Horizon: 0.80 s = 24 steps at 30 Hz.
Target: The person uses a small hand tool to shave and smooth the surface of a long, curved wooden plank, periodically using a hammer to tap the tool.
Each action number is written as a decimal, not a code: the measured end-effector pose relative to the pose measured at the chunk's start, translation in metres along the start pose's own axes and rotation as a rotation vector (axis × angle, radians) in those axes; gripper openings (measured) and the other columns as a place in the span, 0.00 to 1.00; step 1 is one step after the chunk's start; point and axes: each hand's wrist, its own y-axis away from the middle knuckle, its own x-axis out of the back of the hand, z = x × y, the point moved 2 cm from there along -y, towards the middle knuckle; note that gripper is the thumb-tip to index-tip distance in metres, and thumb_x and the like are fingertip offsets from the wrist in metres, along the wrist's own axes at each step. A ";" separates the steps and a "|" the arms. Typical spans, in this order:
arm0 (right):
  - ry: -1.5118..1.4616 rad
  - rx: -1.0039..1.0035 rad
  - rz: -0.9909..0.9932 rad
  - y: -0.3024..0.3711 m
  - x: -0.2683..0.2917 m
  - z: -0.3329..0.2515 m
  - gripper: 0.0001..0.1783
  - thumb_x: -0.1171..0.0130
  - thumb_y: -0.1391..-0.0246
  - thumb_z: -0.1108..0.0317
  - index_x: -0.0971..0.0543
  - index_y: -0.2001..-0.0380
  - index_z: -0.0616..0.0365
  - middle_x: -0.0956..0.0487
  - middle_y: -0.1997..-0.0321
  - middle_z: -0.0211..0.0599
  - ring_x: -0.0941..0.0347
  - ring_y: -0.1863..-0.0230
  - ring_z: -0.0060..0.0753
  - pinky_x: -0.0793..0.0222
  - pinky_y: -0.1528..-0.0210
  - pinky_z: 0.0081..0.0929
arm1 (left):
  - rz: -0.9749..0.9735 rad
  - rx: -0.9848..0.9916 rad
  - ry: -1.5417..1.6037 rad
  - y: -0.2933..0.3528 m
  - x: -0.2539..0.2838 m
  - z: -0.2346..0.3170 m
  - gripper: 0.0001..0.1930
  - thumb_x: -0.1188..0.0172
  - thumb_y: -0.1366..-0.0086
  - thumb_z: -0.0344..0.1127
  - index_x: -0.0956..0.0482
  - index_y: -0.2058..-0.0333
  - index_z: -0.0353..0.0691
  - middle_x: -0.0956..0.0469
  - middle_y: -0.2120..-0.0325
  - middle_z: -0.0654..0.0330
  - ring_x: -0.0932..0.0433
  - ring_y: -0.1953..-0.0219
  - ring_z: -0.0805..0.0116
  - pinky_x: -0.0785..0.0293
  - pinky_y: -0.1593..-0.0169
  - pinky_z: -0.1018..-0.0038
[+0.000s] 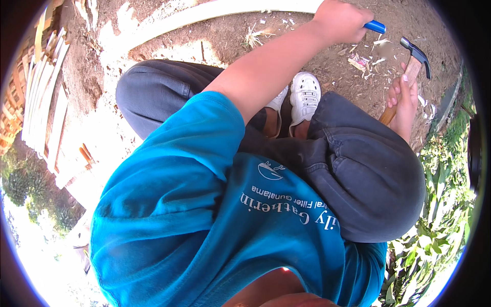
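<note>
My left hand (343,21) is stretched out at the far side, its fingers closed around a tool with a blue handle (375,26). The rest of that tool is hidden, so its kind does not show. A long pale curved strip (220,9) runs along the ground up to this hand; I cannot tell whether they touch. Beyond my right knee, my right hand (404,97) grips a claw hammer (413,71) by its wooden handle. The dark metal head points up, a short distance from the blue handle. My knee covers part of the right forearm.
I squat on brown soil (353,77) strewn with pale shavings, my white clogs (305,97) between the knees. At the left lie pale strips (46,97) beside woven slatwork (11,112). Green plants (434,220) grow at the right. A scrap of wrapper (359,62) lies near the hammer.
</note>
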 end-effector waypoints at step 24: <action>0.022 0.043 -0.015 -0.005 -0.016 -0.005 0.26 0.46 0.28 0.60 0.33 0.33 0.60 0.36 0.73 0.20 0.42 0.79 0.11 0.44 0.79 0.15 | -0.003 0.033 0.081 -0.013 -0.005 0.001 0.08 0.43 0.41 0.34 0.18 0.65 0.42 0.16 0.69 0.47 0.16 0.66 0.42 0.20 0.59 0.50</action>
